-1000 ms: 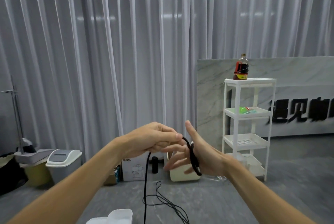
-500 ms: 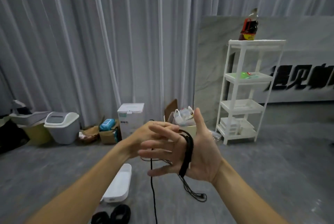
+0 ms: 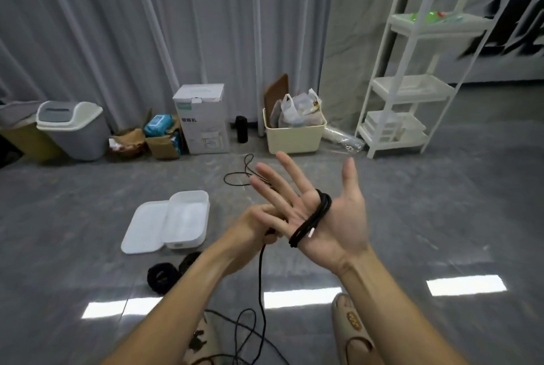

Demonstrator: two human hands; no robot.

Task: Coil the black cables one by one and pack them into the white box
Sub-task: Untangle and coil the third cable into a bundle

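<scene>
**Cable half-wound on the right palm, box open on the floor**

Right hand [image 3: 318,211]: palm up toward the camera, fingers straight and spread wide. Several turns of black cable [image 3: 312,222] lie wrapped around the palm between thumb base and fingers; a small pale connector tip shows among the turns near the wrist side.

Left hand [image 3: 259,224]: partly hidden behind the right fingers, at 9 o'clock of the wound turns. Fingers curled around the free run of the same cable, which drops from the fist toward 6 o'clock and ends in loose loops on the floor [image 3: 88,217] near the feet.

White box [image 3: 188,219]: on the floor at 9 o'clock of the hands, lid [image 3: 145,227] flipped open flat to its left. Inside looks bare, though the view is soft.

Two coiled black cables [image 3: 163,275] lie on the floor at 6 o'clock of the box, just beside each other.

Another loose thin cable [image 3: 238,177] sits on the floor at 12 o'clock of the hands, partly behind the fingers.

Along the curtain: grey lidded bin [image 3: 70,129], white carton [image 3: 203,120] with small print too blurred to read, cream tub [image 3: 294,136] holding plastic bags, white shelf rack [image 3: 412,85]. Large black lettering on the wall panel at 2 o'clock, smeared and unreadable.
</scene>
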